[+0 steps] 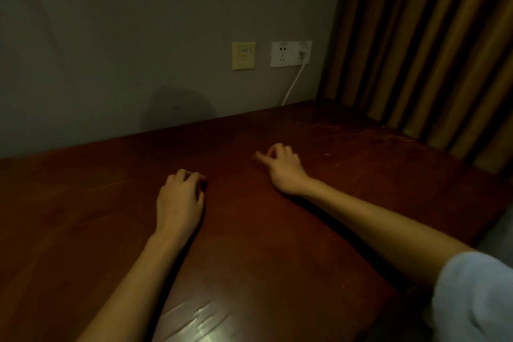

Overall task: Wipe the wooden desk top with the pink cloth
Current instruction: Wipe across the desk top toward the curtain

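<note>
The dark red-brown wooden desk top [277,230] fills the lower half of the view. My left hand [180,197] rests on it near the middle, palm down, fingers loosely curled with the tips on the wood, holding nothing. My right hand [283,166] lies a little farther back and to the right. Its fingers are loosely curled, its thumb points left, and it too holds nothing. No pink cloth is in view.
A grey wall [138,50] runs along the desk's back edge, with a yellowish plate [243,55] and a white socket [290,54] whose white cable [294,83] drops behind the desk. Striped brown curtains [430,50] hang at the right. A pale sleeve [472,294] covers my right upper arm.
</note>
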Demonstrator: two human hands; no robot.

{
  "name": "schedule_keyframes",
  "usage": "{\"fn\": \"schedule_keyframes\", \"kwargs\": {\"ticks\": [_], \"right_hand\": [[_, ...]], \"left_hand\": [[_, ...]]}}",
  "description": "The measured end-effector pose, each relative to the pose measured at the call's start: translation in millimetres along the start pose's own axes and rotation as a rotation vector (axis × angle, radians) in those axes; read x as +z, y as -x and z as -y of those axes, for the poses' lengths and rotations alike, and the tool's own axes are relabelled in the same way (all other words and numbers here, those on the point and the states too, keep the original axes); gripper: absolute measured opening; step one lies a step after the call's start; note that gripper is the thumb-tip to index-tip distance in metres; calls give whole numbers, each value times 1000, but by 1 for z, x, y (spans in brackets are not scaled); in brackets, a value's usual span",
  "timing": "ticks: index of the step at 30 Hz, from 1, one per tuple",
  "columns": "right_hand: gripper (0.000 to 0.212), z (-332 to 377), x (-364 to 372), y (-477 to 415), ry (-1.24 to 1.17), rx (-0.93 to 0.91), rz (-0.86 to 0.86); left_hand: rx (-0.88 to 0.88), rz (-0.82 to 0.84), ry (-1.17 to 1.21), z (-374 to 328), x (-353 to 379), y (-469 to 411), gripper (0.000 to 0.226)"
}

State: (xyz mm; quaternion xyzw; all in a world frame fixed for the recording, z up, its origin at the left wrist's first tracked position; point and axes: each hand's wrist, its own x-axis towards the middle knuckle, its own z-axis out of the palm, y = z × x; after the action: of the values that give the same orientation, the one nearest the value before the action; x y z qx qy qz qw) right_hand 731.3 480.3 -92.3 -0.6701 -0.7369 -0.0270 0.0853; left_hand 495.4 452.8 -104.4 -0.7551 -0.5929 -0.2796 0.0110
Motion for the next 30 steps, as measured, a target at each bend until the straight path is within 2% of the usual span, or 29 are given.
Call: {"fn": "schedule_keyframes", "kwargs": {"ticks": [3, 5, 7, 11, 15, 19, 23, 25, 27, 30], "right_hand": [[51, 35, -1, 58, -34, -249, -5], [47, 30, -6, 99, -89, -341, -32], [47, -2, -13, 117, -81, -282, -40], [46, -76, -23, 101, 31, 58, 13], [45, -79, -16, 63, 88, 216, -44], [45, -26, -7, 58, 67, 159, -75], [46, 30, -8, 113, 28, -127, -103], [47, 25, -12, 145, -4, -218, -84], [47, -6, -16, 161, -6, -172, -81], [46, -57, -20, 156, 67, 56, -56]], "left_hand": [[15, -6, -9, -2, 0, 0, 27], [30, -3, 1, -3, 0, 2, 27], [35, 3, 33, -5, -1, 3, 26], [98, 44, 113, -31, -2, 10, 25], [214, 66, 92, -52, 8, 19, 27], [214, 50, 115, -50, 11, 20, 26], [211, 51, 120, -50, 12, 20, 24], [208, 53, 132, -50, 12, 22, 24], [209, 64, 146, -49, 11, 25, 25], [222, 72, 164, -48, 9, 26, 25]]}}
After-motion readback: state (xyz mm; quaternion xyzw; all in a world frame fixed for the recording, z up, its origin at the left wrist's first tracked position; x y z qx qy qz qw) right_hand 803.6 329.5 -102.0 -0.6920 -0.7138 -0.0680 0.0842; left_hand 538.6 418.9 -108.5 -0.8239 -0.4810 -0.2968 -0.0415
